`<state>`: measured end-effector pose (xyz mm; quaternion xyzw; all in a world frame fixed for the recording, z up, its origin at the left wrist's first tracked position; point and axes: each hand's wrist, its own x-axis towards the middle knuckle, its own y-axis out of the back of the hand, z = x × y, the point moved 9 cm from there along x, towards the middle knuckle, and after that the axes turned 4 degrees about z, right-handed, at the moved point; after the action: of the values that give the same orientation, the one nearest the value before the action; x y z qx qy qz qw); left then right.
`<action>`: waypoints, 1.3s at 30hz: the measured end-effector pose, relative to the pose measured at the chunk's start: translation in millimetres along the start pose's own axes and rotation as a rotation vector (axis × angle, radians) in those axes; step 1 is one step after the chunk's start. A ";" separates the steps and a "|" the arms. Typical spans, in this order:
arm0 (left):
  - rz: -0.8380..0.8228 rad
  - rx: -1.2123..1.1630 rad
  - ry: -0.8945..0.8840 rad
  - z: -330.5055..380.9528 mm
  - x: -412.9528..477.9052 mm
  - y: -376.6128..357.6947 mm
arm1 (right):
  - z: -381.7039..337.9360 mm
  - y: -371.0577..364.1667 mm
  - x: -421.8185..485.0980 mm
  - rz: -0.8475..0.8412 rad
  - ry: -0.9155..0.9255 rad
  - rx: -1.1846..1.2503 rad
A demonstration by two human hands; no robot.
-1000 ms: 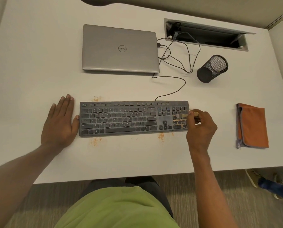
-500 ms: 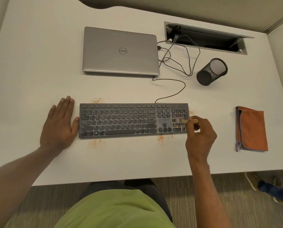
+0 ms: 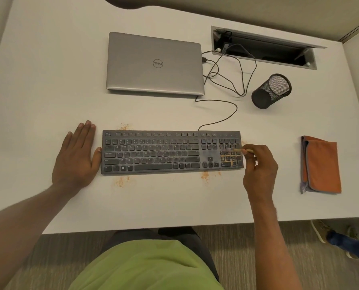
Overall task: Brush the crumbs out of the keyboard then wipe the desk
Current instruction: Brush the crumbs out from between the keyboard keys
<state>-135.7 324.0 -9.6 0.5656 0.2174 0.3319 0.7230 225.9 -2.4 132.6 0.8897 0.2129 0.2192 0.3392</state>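
Note:
A black keyboard [image 3: 153, 152] lies across the middle of the white desk [image 3: 38, 80]. My left hand [image 3: 76, 158] rests flat on the desk with its thumb against the keyboard's left end. At the right end, my right hand [image 3: 260, 166] grips a small wooden-handled brush [image 3: 240, 151], whose blurred bristles are on the number pad. Orange crumbs [image 3: 226, 161] sit among the number-pad keys. More crumbs lie on the desk in front of the keyboard [image 3: 205, 175], at the front left [image 3: 120, 182] and behind its left end [image 3: 123, 127]. A folded orange cloth [image 3: 320, 167] lies to the right.
A shut silver laptop [image 3: 155, 63] sits behind the keyboard, with black cables [image 3: 226, 80] running to an open cable tray [image 3: 264, 48]. A black mesh pen cup [image 3: 271, 91] lies tipped at the back right. Another person's shoes [image 3: 320, 231] show beyond the desk's front right edge.
The brush has kept sweeping over the number pad, its tip shifting slightly up and down. My left hand has stayed flat beside the keyboard.

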 end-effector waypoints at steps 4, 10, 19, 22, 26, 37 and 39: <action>-0.002 0.004 0.001 -0.8 0.3 -0.2 | -9.5 -2.6 4.5 -0.029 0.012 0.078; -0.007 0.002 0.004 -0.7 0.5 -0.6 | 4.2 -11.9 7.9 -0.124 0.075 -0.028; -0.009 0.000 0.008 -0.7 -0.1 -0.3 | 4.2 5.9 15.2 -0.032 0.023 0.049; -0.010 0.000 0.010 -0.5 0.7 0.0 | 6.9 -3.3 16.4 -0.119 0.021 0.049; -0.012 0.007 0.014 -0.7 1.1 -0.2 | 29.6 11.2 19.0 -0.040 0.022 -0.069; -0.013 0.010 0.014 0.1 1.1 -0.3 | 32.8 9.8 20.8 -0.019 -0.061 0.018; -0.011 0.010 0.014 0.2 0.8 0.0 | 37.8 15.3 20.7 0.026 -0.053 -0.039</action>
<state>-135.0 324.5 -9.5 0.5656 0.2271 0.3307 0.7205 266.5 -21.2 122.8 0.8912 0.1876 0.2039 0.3592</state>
